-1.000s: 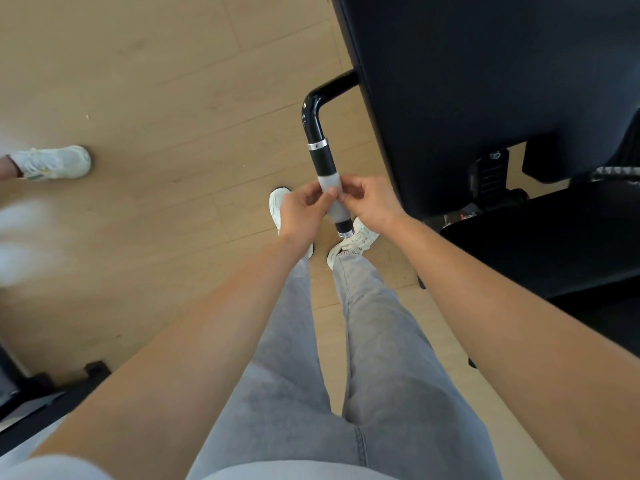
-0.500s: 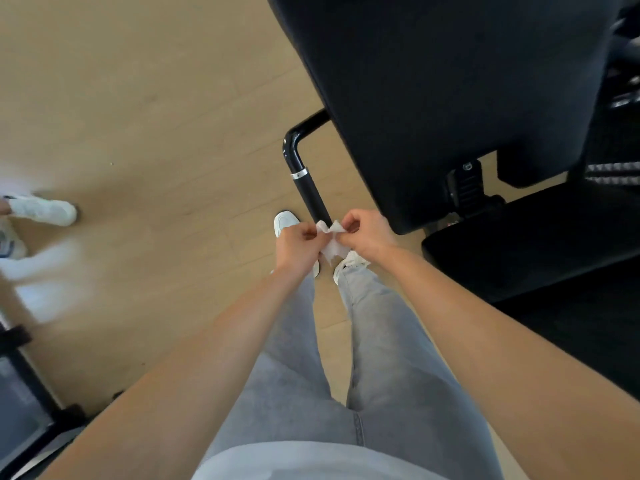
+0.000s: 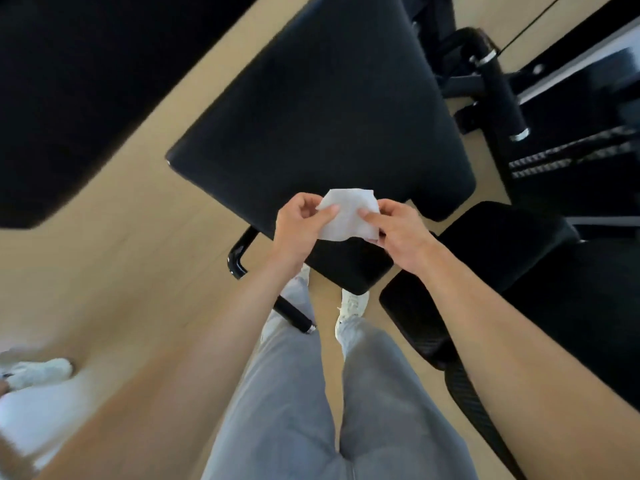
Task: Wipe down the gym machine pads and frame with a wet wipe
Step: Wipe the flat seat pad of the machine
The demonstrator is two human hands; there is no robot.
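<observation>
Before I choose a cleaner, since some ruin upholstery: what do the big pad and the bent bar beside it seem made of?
Big pad: black, matte, probably vinyl or faux leather over foam, judging by its smooth skin and rounded corners. Bent bar: glossy black-painted metal tube, likely; sharp highlights on the bend.

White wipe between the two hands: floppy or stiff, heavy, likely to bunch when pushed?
Likely floppy: the wipe is spread only where the left hand and right hand pinch opposite edges; its lower edge curves. Probably very light, since fingertip pinches carry it. Thin sheet, so it may bunch when pushed across the black pad.
</observation>
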